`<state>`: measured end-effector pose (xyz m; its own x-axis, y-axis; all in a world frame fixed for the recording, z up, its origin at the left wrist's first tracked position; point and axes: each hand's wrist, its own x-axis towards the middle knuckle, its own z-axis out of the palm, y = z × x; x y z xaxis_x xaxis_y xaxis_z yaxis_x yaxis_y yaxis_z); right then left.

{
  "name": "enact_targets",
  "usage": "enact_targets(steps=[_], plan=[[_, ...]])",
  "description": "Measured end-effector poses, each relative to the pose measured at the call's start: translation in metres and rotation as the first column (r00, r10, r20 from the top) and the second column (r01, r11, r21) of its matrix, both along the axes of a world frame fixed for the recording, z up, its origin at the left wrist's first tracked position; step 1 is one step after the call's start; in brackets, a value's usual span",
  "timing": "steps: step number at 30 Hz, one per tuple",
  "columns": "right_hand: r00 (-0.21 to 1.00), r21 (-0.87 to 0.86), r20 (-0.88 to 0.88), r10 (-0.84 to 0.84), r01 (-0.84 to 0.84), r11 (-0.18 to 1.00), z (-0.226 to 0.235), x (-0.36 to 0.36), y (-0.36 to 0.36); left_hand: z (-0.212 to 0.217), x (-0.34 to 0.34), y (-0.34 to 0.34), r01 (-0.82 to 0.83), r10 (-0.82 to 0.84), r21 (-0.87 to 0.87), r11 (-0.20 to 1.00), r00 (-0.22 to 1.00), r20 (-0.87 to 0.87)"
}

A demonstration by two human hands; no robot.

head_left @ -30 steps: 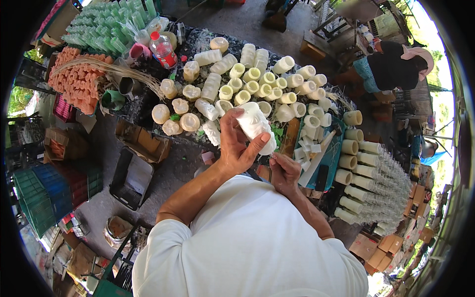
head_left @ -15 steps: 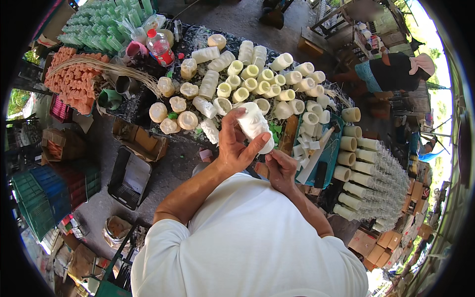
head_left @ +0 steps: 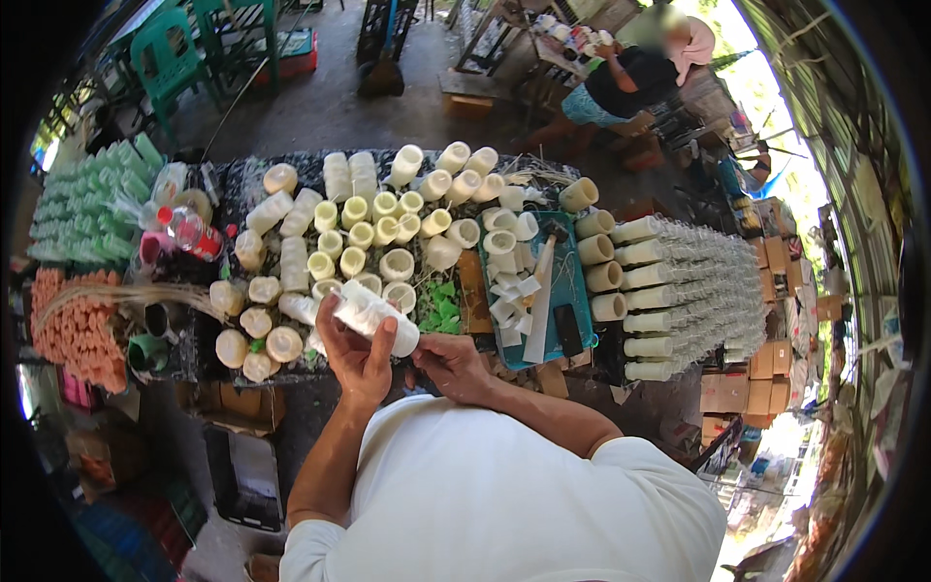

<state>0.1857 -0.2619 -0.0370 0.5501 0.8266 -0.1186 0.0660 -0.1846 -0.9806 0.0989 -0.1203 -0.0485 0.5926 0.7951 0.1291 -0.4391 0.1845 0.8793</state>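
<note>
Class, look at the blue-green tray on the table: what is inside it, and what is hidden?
Inside the tray are, among other things, white pieces, a long pale strip and a dark object. Whatever lies beneath them is covered and cannot be seen.

A workshop: the worktable [head_left: 238, 175] bears rows of waxy cylinders [head_left: 361, 236] and a teal tray [head_left: 569, 254]; cardboard boxes [head_left: 725, 393] stand to its right.

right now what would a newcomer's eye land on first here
First, the white cylinder in the left hand, with the right hand close to its lower right end. Then the pale green pile at the picture's far left and the orange stack just below it.
</note>
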Motion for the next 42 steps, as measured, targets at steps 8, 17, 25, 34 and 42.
enact_targets(steps=[8,17,25,34,42], plan=[[0.977,-0.181,0.213,0.033,0.006,0.983,0.027,0.008,0.004,-0.006,0.007,0.011,-0.08,0.071,-0.123,0.989,0.995,-0.076],[0.937,-0.113,0.343,-0.067,0.112,0.987,0.023,0.038,0.0,-0.013,0.005,0.02,-0.099,0.073,-0.344,0.934,0.993,-0.089],[0.84,0.237,0.539,0.056,-0.215,0.947,0.149,0.171,-0.012,-0.025,-0.007,0.034,-0.14,0.079,-0.377,0.916,0.982,-0.171],[0.582,-0.082,0.791,0.19,-0.206,0.975,0.218,0.166,-0.002,-0.029,-0.009,0.031,-0.164,0.12,-0.327,0.931,0.981,-0.151],[0.724,-0.305,0.554,0.412,-0.284,0.909,0.063,0.079,0.026,-0.019,-0.007,0.022,-0.135,0.102,-0.188,0.973,0.98,-0.172]])
